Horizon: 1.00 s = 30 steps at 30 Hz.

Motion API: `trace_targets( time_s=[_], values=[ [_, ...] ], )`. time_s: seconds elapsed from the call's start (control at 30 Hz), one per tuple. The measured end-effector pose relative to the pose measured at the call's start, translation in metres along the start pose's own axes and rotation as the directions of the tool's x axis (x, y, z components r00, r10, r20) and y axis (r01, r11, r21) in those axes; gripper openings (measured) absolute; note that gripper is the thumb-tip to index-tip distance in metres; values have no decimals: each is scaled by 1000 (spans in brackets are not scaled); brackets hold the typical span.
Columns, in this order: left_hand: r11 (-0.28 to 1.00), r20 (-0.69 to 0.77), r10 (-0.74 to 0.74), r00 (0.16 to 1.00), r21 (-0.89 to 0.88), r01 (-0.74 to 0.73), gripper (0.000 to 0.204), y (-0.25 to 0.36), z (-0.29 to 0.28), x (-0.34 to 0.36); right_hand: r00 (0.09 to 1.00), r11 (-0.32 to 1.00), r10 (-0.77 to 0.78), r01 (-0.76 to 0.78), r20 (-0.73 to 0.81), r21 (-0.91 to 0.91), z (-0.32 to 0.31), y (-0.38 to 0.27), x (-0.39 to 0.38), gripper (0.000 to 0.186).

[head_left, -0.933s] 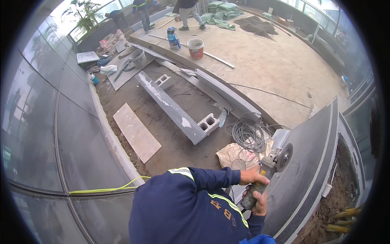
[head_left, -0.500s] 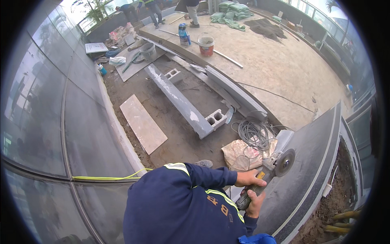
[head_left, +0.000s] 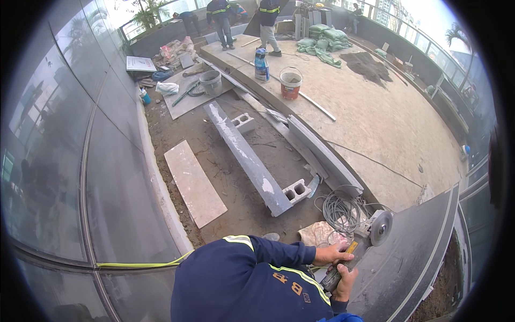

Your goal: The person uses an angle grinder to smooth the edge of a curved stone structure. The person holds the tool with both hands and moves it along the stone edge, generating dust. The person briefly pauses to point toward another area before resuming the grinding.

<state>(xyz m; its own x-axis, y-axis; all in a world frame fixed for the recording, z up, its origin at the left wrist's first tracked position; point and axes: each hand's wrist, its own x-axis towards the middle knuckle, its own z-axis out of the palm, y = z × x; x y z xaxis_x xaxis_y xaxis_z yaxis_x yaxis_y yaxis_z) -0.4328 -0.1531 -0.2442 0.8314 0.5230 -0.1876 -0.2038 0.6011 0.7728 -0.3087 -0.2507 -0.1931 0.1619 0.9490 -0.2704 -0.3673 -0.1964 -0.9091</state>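
An angle grinder [head_left: 332, 277] with a round grey disc [head_left: 381, 228] is held in both hands, low on the right. My left hand [head_left: 333, 254] is closed round the body near its yellow label. Further back, my right hand [head_left: 345, 283] wraps the rear part of the body. The disc stands upright by the far left edge of a dark grey stone slab [head_left: 407, 257] marked with a pale line; I cannot tell whether it touches. Left of the tool lie a coil of grey cable [head_left: 343, 214] and a pale, stained sack [head_left: 316, 234].
A long grey slab [head_left: 247, 155] rests on hollow blocks [head_left: 296, 191]. Left of it lies a beige slab [head_left: 194, 182]. Further off stand a grey bucket [head_left: 211, 83], a red-and-white bucket [head_left: 290, 85] and a blue bag [head_left: 262, 64]. Several people are at the back; glossy panels [head_left: 123, 188] line the left.
The view has tilted upward, so the surroundings appear lower and more shows at the back. Both hands keep hold of the grinder, whose disc is now closer to the dark slab's far edge.
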Motion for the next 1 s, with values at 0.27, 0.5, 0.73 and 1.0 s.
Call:
trace_targets(
  time_s=[0.27, 0.5, 0.73, 1.0],
  values=[
    [998, -44, -40, 998, 38, 41, 64, 47, -119, -36, 1000, 1000, 2, -3, -19, -3, 68, -10, 61, 36],
    [981, -11, -181, 983, 76, 181, 71, 40, -169, -49, 997, 996, 11, -18, -71, -89, 105, -6, 81, 35],
    [983, 122, -168, 978, 93, 157, 66, 43, -172, -17, 980, 995, -7, -14, -200, -103, 109, 0, 79, 40],
    [969, 10, -211, 977, 134, 208, 60, 41, -197, -15, 955, 1000, 26, -26, -294, 4, 115, 13, 75, 45]
  ],
)
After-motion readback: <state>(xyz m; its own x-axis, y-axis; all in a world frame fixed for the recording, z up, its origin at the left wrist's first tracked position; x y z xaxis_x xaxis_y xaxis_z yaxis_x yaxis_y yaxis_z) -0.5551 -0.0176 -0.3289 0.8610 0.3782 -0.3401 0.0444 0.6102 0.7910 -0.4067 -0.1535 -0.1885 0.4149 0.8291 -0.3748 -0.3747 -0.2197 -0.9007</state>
